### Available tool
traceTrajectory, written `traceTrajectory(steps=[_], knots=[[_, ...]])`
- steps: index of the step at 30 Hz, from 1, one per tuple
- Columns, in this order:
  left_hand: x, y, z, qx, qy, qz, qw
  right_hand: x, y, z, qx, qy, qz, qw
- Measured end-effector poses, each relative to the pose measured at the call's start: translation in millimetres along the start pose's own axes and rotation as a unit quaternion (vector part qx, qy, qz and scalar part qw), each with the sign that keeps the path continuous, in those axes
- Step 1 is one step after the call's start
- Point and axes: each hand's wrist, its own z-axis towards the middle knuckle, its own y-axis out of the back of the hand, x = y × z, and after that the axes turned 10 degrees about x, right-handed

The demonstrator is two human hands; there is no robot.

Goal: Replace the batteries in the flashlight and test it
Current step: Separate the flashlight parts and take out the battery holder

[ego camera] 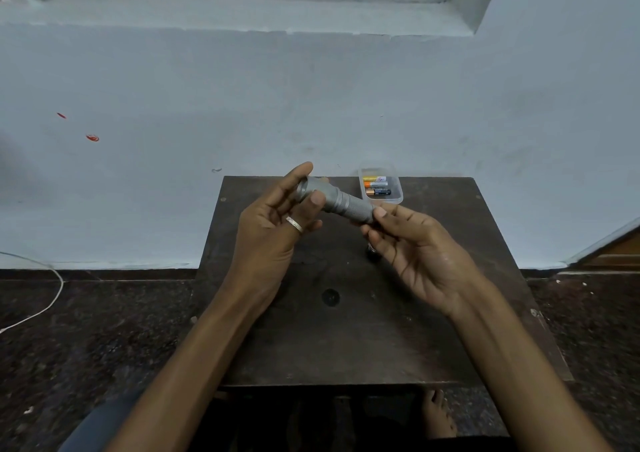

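A grey metal flashlight (pixel 337 202) is held level above the dark wooden table (pixel 346 341). My left hand (pixel 277 223), with a ring on one finger, grips its wide head end. My right hand (pixel 412 244) pinches the narrow tail end with thumb and fingertips. Behind the flashlight, at the table's far edge, a small clear plastic tray (pixel 397 195) holds three batteries (pixel 377 185). A small dark object (pixel 372 253) lies on the table under my right fingers, mostly hidden; I cannot tell what it is.
The table stands against a pale blue wall (pixel 311 105). A white cable (pixel 52 299) trails over the dark speckled floor at left. A bare foot (pixel 440 413) shows below the table's near edge. A wooden door frame (pixel 616 251) is at right.
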Motion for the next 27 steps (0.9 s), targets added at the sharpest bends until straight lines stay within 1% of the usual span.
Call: traceTrajectory(steps=[5, 7, 10, 12, 14, 16, 18, 20, 22, 27], knots=[[0.1, 6.4, 1.6, 0.011, 0.013, 0.022, 1.0, -1.8, 0.9, 2.6, -0.017, 0.011, -0.022, 1.0], [-1.0, 11.8, 3.1, 0.019, 0.028, 0.063, 0.997, -0.5, 0.5, 2.3, -0.029, 0.033, -0.039, 0.998], [-0.7, 18.7, 3.9, 0.055, 0.046, 0.155, 0.985, 2.4, 1.1, 0.7, -0.043, 0.067, -0.074, 0.994], [1.3, 23.1, 4.4, 0.092, 0.056, 0.252, 0.962, 2.8, -0.2, 0.6, -0.05, 0.082, -0.087, 0.992], [5.1, 24.8, 4.1, 0.132, 0.051, 0.364, 0.921, 1.7, -1.6, 1.0, -0.058, 0.097, -0.108, 0.988], [8.9, 22.1, 2.6, 0.156, 0.027, 0.457, 0.875, -0.3, -3.4, 1.6, -0.062, 0.11, -0.143, 0.982], [10.8, 18.6, 1.1, 0.158, 0.0, 0.51, 0.845, -2.3, -4.8, 1.4, -0.061, 0.123, -0.186, 0.973], [12.0, 19.0, 1.8, 0.143, -0.019, 0.54, 0.829, -2.0, -5.5, 0.3, -0.066, 0.14, -0.211, 0.965], [13.2, 22.6, 3.0, 0.114, -0.024, 0.551, 0.826, 0.5, -5.1, -0.9, -0.074, 0.162, -0.21, 0.961], [17.6, 31.6, 2.0, 0.048, 0.0, 0.522, 0.852, 8.6, -2.0, -3.8, -0.096, 0.18, -0.177, 0.963]])
